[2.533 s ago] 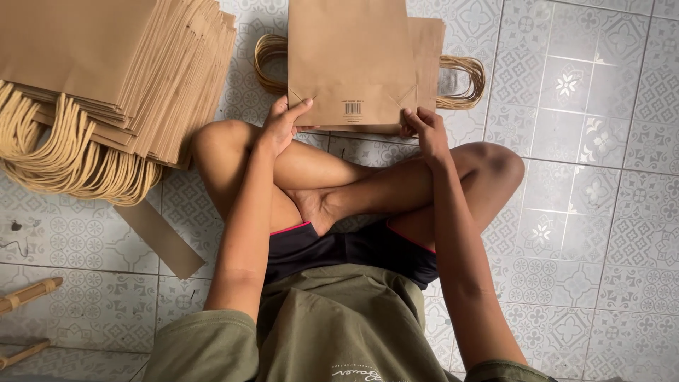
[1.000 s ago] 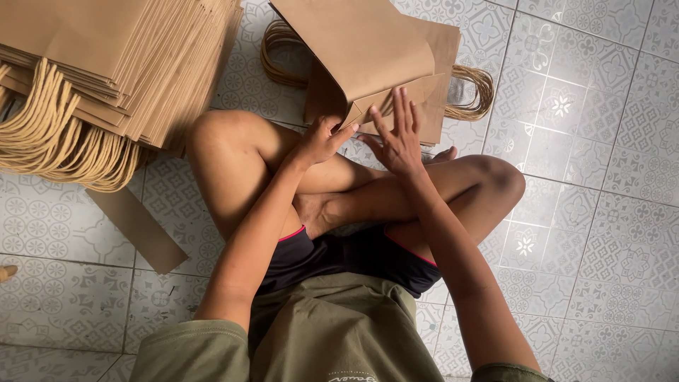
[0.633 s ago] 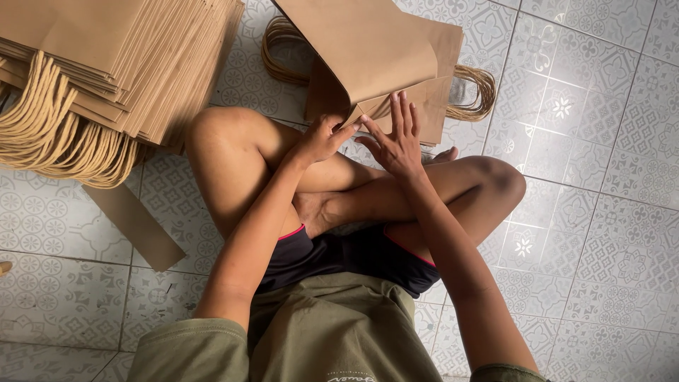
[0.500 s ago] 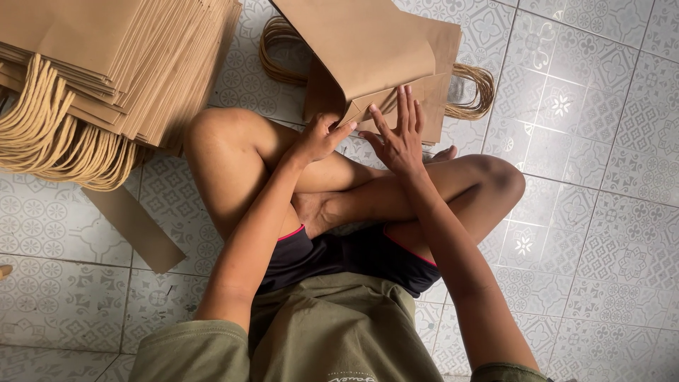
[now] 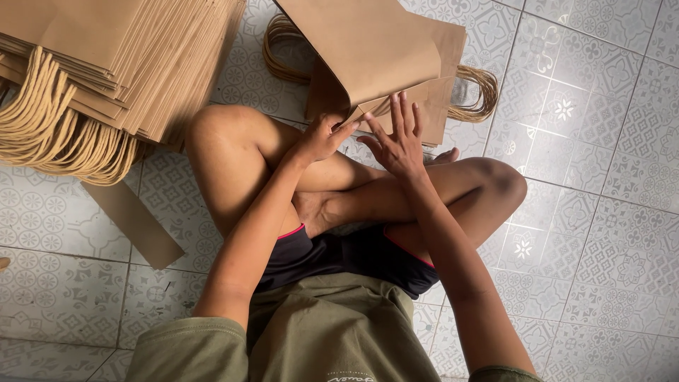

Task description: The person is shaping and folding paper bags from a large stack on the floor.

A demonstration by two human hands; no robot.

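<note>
- Right now a flat brown kraft-paper bag [image 5: 368, 49] is tilted up off the floor just beyond the person's crossed legs, its lower corner lifted toward the hands.
- The left hand [image 5: 322, 138] is closed on that lower corner, fingers curled round the folded edge and pinching it.
- The right hand [image 5: 397, 141] is spread, fingers apart and straight, lying flat against the bag's underside near the same corner; it presses and grips nothing.
- Beneath the lifted bag lie more brown paper bags with twisted paper-cord handles [image 5: 472, 92], the handle loops sticking out to left and right on the floor.
- As a judgement, the bag in hand looks partway through handling: it is lifted and held at one corner, not yet laid flat on either pile.
- To the left, well apart from the hands, a tall stack of flat brown paper bags [image 5: 127, 64] rests with its pale cord handles hanging over the near side; it holds many more bags than the small pile ahead.
- A brown cardboard strip [image 5: 134, 223] lies on the floor below that stack.
- Under everything is a grey patterned tile floor [image 5: 601, 212].
</note>
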